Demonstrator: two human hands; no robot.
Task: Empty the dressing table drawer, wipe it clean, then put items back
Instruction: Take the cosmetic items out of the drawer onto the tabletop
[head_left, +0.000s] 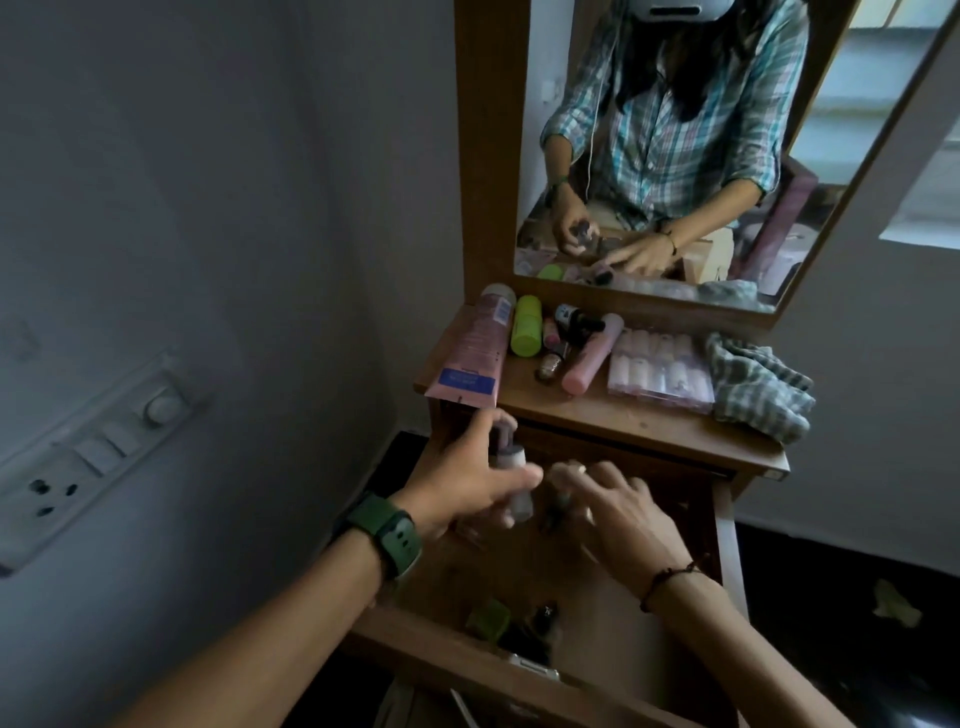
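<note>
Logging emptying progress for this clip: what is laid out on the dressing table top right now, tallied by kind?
Tubes: 2, a large pink tube and a slimmer pink tube
Green bottle: 1
Small dark bottles: at least 3, clustered and hard to separate
Clear nail box: 1
Checked cloth: 1
Total: at least 8

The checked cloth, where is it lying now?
In the head view, the checked cloth lies at the tabletop's right end, beside the clear nail box, below the mirror.

A dim grey painted wall (218, 197) with a white switchboard (88, 457) stands left of the hands; a wood-framed mirror (670, 156) rises beyond them, dark floor (852, 613) at right.
</note>
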